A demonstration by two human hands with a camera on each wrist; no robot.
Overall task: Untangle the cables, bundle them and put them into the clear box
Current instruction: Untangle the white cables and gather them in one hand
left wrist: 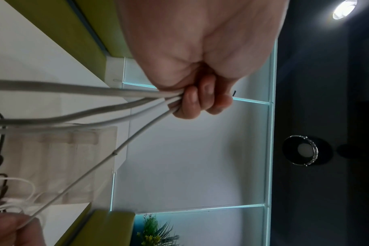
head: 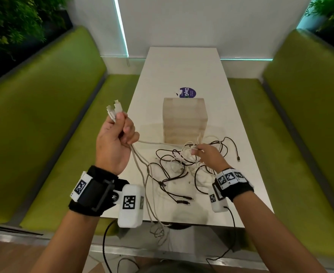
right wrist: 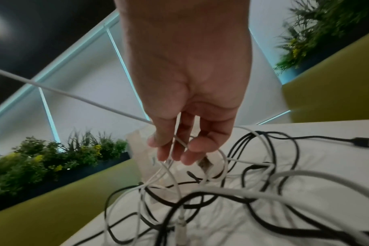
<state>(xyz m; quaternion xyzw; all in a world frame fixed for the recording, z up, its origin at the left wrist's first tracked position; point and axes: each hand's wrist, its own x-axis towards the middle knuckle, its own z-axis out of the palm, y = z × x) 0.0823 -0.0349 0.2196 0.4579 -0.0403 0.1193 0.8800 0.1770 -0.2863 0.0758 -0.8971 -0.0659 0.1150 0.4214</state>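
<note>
My left hand [head: 117, 133] is raised left of the table and grips several white cables [head: 140, 166] in a fist, their plugs [head: 113, 110] sticking up above the fingers [left wrist: 192, 103]. The cables [left wrist: 74, 88] hang down and over the table's front edge. My right hand [head: 203, 154] is low over a tangle of black and white cables [head: 182, 166] on the white table [head: 182, 66], and its thumb and fingers [right wrist: 158, 141] pinch a thin white cable [right wrist: 179, 141]. The clear box [head: 185, 120] stands just behind the tangle.
A purple round sticker [head: 187, 92] lies behind the box. Green benches [head: 44, 115] run along both sides of the table, with plants [head: 8, 26] behind them. A black cable's plug [head: 238, 159] lies at the tangle's right.
</note>
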